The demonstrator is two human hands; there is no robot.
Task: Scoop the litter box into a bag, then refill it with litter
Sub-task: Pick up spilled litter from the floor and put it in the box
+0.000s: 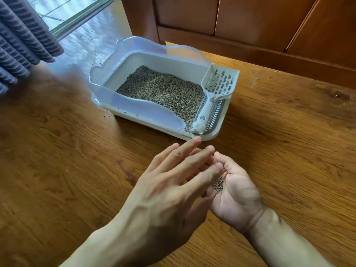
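Observation:
A white litter box (134,114) with a translucent high rim stands on the wooden floor ahead of me, holding a bed of grey-brown litter (163,91). A white slotted scoop (213,89) lies on the grated step at the box's right end, its handle pointing toward me. My right hand (235,191) is palm up just in front of the box, cupping a small pile of litter grains (218,185). Held flat with straight fingers, my left hand (173,182) lies over the fingers of the right one, its fingertips close to the box's near corner. No bag is in view.
Loose litter grains are scattered on the wooden floor (57,151) around the box. A blue striped curtain (21,41) hangs at the upper left beside a glass door. Wooden cabinet doors (250,22) stand behind the box.

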